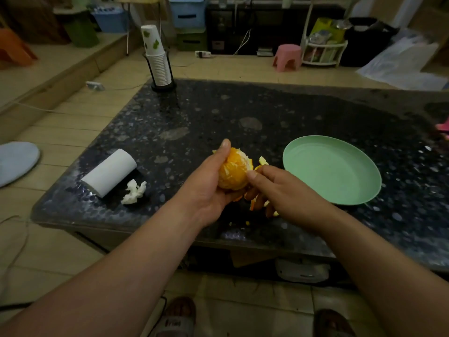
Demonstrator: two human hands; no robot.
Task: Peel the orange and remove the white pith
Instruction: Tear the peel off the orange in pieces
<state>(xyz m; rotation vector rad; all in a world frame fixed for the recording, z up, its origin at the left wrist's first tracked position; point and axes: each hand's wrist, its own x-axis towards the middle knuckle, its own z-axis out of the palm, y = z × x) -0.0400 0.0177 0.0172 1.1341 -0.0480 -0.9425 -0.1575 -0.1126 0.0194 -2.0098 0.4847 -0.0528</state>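
My left hand (209,181) cups a mostly peeled orange (234,170) over the dark speckled table, thumb resting along its top left. Bare orange flesh with patches of white pith faces me. My right hand (279,188) presses its thumb tip against the fruit's right side. Its fingers curl around strips of orange peel (252,203) that hang below the fruit. Another flap of peel (263,161) sticks up behind the right thumb. Small peel scraps (247,223) lie on the table under my hands.
An empty green plate (364,190) sits just right of my hands. A white paper roll (109,172) and a crumpled tissue (134,192) lie at the left. A stack of paper cups in a black holder (158,66) stands at the table's far left corner.
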